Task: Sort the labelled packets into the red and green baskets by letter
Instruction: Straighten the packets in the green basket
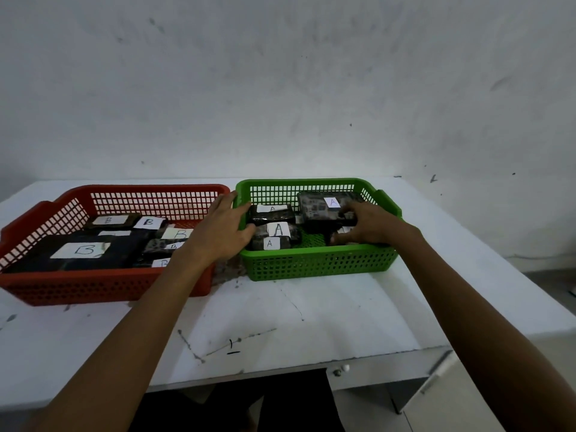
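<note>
A red basket [103, 288] on the left holds several dark packets with white labels marked B, the largest [78, 251] at its front left. The green basket [318, 263] beside it holds several dark packets marked A, one [279, 229] near its left wall. My left hand [223, 227] lies across the left rim of the green basket with fingers spread and fairly straight, gripping nothing. My right hand [363, 224] reaches into the green basket and its fingers curl round a dark packet [344, 220] at the right side, in front of a patterned A packet [324, 205].
Both baskets sit side by side at the back of a white table [280, 322] against a white wall. The tabletop shows scuffs and pen marks in front. The table's right edge drops to the floor at the right.
</note>
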